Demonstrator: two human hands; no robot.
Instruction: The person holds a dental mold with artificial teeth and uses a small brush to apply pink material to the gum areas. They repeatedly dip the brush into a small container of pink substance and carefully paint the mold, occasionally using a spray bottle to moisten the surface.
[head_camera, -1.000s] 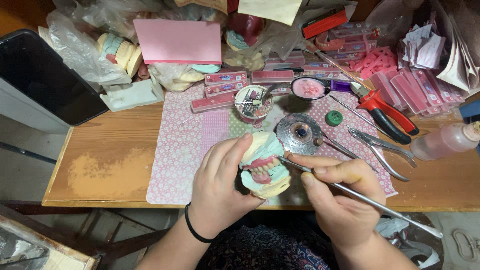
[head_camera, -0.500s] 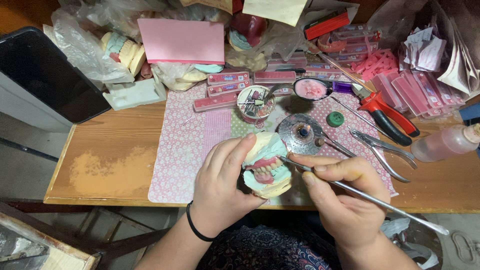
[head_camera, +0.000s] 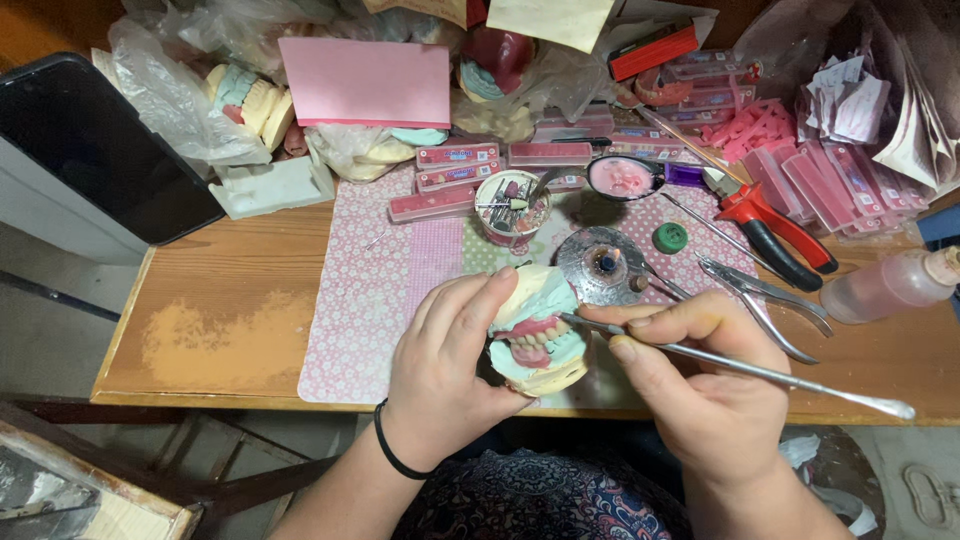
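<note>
My left hand (head_camera: 440, 375) grips a dental cast (head_camera: 538, 335) of cream plaster with green bases, pink gums and a row of teeth, held over the near edge of the wooden table (head_camera: 220, 320). My right hand (head_camera: 705, 390) pinches a thin metal wax tool (head_camera: 740, 367); its tip touches the pink gum of the cast and its long handle points off to the right.
A small lit burner (head_camera: 603, 264) on a round metal dish stands just behind the cast on a pink patterned mat (head_camera: 375, 290). Pliers (head_camera: 765, 290), red-handled cutters (head_camera: 775, 225), a green cap (head_camera: 670, 237), a clear bottle (head_camera: 890, 285), pink wax boxes (head_camera: 455, 155) and a dark phone (head_camera: 95, 150) lie about.
Both hands and the cast stay in nearly the same place; the tool tip keeps working along the gum line with only slight shifts.
</note>
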